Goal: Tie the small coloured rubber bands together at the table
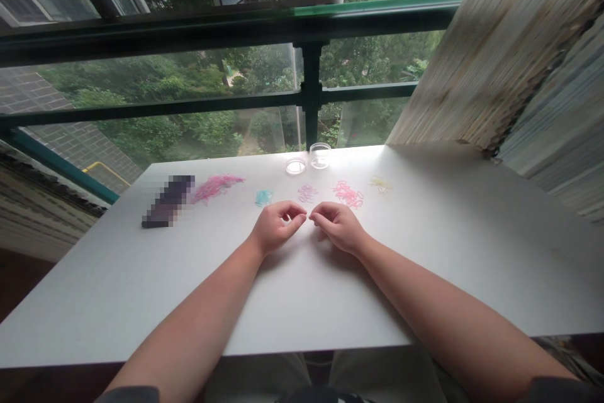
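Note:
My left hand (281, 225) is pinched, thumb against fingertips, just above the white table (189, 290). Close by, its fingertips almost meeting the left ones, my right hand (338, 226) is pinched too. Whatever the fingers hold is too small to make out. Beyond the hands lie small piles of what look like tiny elastic bands: teal bands (263, 197), purple bands (307, 193), pink bands (348, 193) and pale yellow bands (380, 185). A larger mixed pile (218, 187), mostly pink, spreads to the left.
A clear round container (320, 156) stands at the table's far edge, beside a clear round lid (296, 167). On the left lies a dark, pixelated rectangular object (170, 200). A green railing (212, 102) and window are behind the table; a striped curtain (443, 57) hangs at right.

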Demonstrator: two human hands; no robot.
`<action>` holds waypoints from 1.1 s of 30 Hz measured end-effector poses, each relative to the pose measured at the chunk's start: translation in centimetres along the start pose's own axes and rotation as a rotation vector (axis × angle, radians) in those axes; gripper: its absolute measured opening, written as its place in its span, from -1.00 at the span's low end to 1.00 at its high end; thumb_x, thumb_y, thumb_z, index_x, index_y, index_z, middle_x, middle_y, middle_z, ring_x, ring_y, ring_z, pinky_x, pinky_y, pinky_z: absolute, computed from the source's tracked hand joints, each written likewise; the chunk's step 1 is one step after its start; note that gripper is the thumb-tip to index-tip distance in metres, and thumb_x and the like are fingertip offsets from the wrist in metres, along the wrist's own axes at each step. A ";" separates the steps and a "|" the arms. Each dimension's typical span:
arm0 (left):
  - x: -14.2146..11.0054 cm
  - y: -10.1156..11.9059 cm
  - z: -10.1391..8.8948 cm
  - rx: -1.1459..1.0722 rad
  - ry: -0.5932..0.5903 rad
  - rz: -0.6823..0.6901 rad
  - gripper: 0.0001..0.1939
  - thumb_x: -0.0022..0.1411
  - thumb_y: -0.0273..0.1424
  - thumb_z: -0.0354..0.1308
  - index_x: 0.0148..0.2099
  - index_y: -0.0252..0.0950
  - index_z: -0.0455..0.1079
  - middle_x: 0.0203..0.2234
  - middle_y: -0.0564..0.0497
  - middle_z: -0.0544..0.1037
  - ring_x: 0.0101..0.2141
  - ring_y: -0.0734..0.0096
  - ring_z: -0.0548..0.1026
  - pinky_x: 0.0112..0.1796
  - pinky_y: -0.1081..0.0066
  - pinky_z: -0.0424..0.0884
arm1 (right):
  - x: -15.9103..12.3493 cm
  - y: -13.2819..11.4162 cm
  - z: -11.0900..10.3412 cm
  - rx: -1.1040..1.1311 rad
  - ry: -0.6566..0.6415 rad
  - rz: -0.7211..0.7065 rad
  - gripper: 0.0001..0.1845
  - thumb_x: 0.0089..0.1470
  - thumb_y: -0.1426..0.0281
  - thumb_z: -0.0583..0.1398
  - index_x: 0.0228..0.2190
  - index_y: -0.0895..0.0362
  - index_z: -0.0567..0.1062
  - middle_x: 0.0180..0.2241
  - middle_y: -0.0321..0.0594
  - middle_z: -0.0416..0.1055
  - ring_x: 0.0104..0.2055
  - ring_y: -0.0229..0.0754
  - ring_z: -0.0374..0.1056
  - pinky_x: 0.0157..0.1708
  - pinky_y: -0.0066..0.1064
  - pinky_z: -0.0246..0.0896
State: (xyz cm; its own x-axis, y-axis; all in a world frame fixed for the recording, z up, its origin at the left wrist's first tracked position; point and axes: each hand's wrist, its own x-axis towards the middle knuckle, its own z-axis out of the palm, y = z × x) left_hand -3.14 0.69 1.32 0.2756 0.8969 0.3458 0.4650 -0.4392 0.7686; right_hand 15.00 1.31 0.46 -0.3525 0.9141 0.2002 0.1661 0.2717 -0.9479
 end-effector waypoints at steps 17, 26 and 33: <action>0.0 0.1 0.1 -0.003 0.002 0.038 -0.87 0.12 -0.38 0.13 -0.28 -0.30 0.43 -0.43 0.00 0.53 -0.41 0.46 0.44 -0.36 0.47 0.34 | 0.1 -0.1 -0.1 0.008 0.001 0.002 -0.85 0.00 0.37 0.12 -0.51 0.17 0.43 -0.61 -0.34 0.29 -0.61 -0.36 0.20 -0.61 -0.52 0.09; 0.0 0.1 0.2 -0.029 -0.019 0.029 -0.87 0.13 -0.36 0.12 -0.31 -0.31 0.43 -0.44 -0.01 0.53 -0.42 0.47 0.42 -0.38 0.48 0.34 | 0.0 0.1 -0.1 -0.012 0.002 0.004 -0.84 0.01 0.36 0.12 -0.50 0.17 0.43 -0.62 -0.36 0.27 -0.61 -0.36 0.18 -0.61 -0.52 0.07; 0.0 -0.1 0.3 -0.048 -0.013 0.006 -0.86 0.13 -0.36 0.12 -0.29 -0.31 0.43 -0.44 -0.01 0.53 -0.42 0.46 0.43 -0.39 0.48 0.34 | 0.0 -0.1 0.0 0.018 -0.009 -0.009 -0.86 0.00 0.35 0.13 -0.44 0.17 0.42 -0.56 -0.32 0.33 -0.59 -0.35 0.22 -0.59 -0.51 0.13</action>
State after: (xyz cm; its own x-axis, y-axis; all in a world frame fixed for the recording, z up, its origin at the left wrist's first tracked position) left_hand -2.94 0.71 1.06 0.2892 0.8935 0.3435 0.4226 -0.4412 0.7917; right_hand 15.01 1.35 0.52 -0.3625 0.9088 0.2065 0.1461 0.2742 -0.9505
